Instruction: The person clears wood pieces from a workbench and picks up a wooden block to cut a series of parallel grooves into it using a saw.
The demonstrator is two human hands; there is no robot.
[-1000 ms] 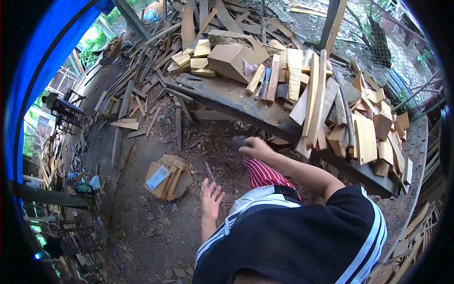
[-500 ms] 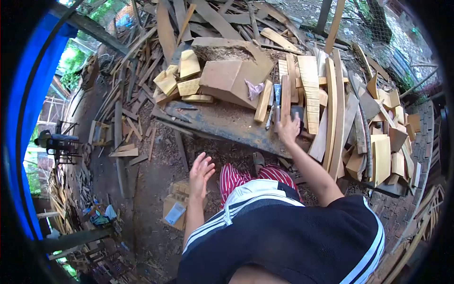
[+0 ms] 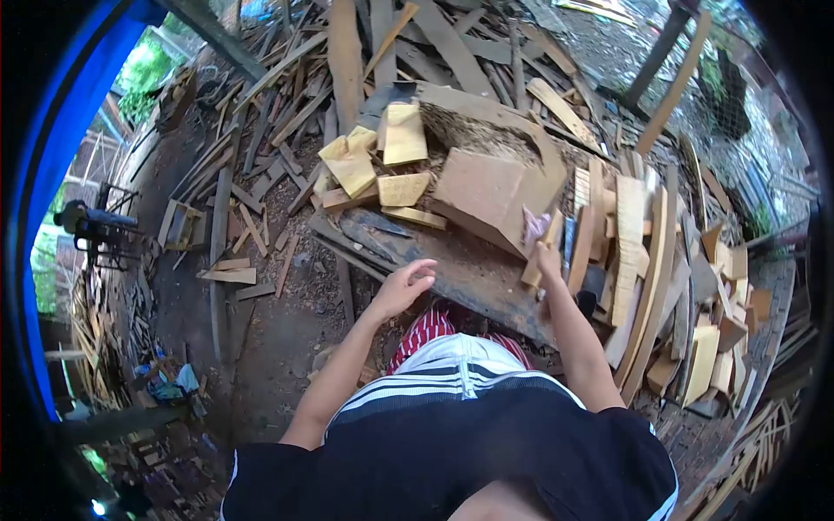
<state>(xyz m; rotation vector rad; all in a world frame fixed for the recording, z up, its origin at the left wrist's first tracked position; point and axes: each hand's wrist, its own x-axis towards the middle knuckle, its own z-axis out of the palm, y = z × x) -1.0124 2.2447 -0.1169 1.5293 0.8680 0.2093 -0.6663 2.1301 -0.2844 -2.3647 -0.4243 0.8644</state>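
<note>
Seen from a head-worn camera, a person stands at a dark, worn bench (image 3: 465, 280) littered with wood. The right hand (image 3: 548, 260) is bent over a short wooden stick (image 3: 530, 276) lying near the bench's front, its fingers drawn in close; whether they are clamped on the stick or on something just beside it, I cannot tell. The left hand (image 3: 407, 289) hangs in front of the bench edge, fingers apart and lightly curved, with nothing visible in it. The step in hand looks like taking hold of something from the bench; from here, a secure grip that leaves the neighbouring pieces undisturbed seems called for. Beyond the stick is a pink scrap (image 3: 535, 226), next to a large block (image 3: 478, 184); to its right are a blue strip (image 3: 569, 236) and more upright pieces. The right hand hides the middle of the stick and its own palm, and a small pale tip (image 3: 540, 295) under it is too small to identify. A dark object (image 3: 593, 280) by the right forearm is also unclear. The lower left is dim, and a round black border cuts off every corner.
</note>
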